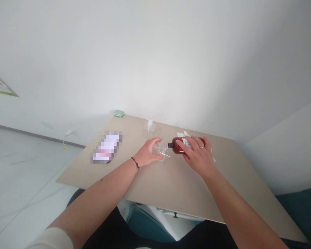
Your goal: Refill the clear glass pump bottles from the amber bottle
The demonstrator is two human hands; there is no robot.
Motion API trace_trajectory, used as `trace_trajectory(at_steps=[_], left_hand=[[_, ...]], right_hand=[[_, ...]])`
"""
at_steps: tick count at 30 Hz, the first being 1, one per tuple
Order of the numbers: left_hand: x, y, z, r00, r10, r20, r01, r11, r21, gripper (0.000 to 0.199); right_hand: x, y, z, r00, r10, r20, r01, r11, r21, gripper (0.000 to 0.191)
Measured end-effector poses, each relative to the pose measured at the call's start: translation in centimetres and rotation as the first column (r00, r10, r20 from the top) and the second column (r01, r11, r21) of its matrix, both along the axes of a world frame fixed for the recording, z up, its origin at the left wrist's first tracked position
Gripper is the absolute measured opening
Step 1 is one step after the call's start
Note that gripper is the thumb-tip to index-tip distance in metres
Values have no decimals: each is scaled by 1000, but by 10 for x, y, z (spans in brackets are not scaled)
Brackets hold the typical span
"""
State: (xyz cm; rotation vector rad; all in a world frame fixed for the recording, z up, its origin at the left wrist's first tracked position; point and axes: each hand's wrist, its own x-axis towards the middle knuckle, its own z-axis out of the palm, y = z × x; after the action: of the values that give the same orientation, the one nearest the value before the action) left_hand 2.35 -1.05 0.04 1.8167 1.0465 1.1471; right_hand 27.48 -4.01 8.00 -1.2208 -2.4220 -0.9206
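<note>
My left hand [149,152] is wrapped round a clear, see-through container [159,148] near the middle of the table. A thin whitish line crosses the container's front; what it is I cannot make out. In my right hand [199,152] lies a brown bottle [178,145] with a white label, tipped nearly level. Its dark threaded neck points left at the container's mouth, very close to it. Whether the two touch, or any liquid flows, is too small to tell.
Behind my left hand stands a clear square bottle with a white pump top [150,123]. A blurred-out phone [107,147] lies on the left of the beige table [142,183]. A small green case [119,113] sits at the back left corner, white tissue-like pieces [181,135] behind the brown bottle.
</note>
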Motion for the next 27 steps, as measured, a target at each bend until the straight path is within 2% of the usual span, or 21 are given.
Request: trace_trajectory(at_steps=[6,27], left_hand=[[0,0,0,1000,4,31,-4,1000,3,70],[0,0,0,1000,-4,-2,4,1000,2,70]], right_hand=[[0,0,2,1000,0,9,0,1000,2,46],[0,2,4,999,15,46,-16,999,28,45]])
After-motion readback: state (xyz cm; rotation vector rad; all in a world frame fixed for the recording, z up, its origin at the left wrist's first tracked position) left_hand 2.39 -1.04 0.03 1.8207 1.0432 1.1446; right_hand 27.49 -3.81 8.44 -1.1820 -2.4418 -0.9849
